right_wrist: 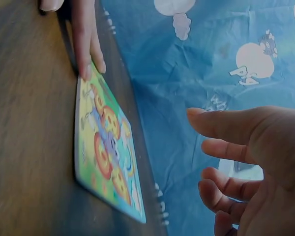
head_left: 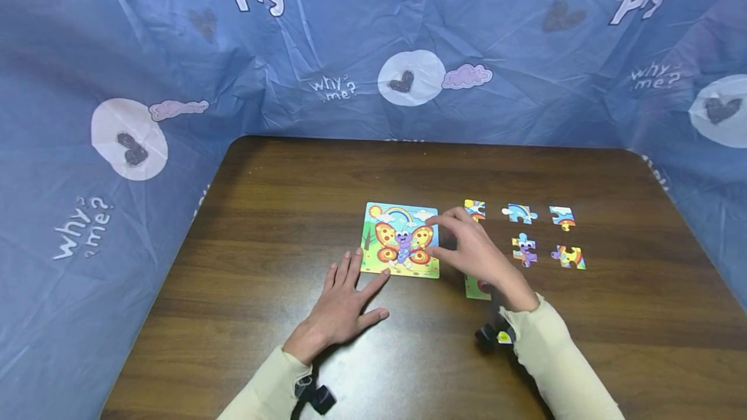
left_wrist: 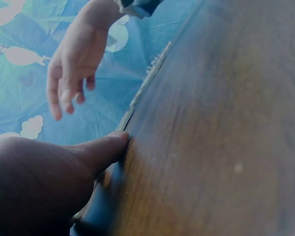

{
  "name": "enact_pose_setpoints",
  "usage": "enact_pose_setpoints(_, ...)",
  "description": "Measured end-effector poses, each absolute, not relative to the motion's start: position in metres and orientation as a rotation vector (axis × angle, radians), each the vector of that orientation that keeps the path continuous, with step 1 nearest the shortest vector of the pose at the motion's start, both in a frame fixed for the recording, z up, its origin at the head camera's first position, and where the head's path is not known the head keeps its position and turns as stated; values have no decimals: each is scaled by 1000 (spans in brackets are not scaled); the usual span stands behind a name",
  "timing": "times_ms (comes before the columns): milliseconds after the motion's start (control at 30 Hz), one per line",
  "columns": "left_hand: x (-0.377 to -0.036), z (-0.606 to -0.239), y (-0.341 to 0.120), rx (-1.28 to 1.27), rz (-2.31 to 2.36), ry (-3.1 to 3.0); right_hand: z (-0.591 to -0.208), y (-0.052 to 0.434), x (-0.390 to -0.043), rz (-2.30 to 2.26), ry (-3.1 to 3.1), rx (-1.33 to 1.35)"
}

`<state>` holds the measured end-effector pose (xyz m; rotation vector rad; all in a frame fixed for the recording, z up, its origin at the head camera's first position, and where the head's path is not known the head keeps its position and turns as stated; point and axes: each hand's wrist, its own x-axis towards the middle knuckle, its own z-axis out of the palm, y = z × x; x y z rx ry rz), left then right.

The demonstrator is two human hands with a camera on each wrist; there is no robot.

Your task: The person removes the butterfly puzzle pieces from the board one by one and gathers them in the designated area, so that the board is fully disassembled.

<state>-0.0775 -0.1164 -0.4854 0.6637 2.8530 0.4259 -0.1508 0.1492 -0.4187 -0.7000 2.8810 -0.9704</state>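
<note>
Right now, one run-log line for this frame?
left hand: flat on table, fingertip at puzzle board edge | right hand: open above board's right side, holding nothing | loose pieces: right of board

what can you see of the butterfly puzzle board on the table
The butterfly puzzle board is a thin, flat square that looks like card, printed with an orange-winged butterfly, a rainbow, a sun and green grass. It lies face up on the wooden table, left of the loose pieces. The left hand lies flat with a fingertip touching the board's near left corner. The right hand hovers open over its right edge; contact cannot be told.
</note>
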Motion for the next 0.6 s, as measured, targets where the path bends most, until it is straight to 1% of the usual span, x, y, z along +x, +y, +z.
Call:
enact_pose_setpoints(267, -78, -485, -117, 678, 426, 2857, -425, 124, -165, -1000, 2810, -735)
enact_pose_setpoints(600, -77, -485, -117, 669, 425, 2850, -449, 105, -161, -839, 2709, -750)
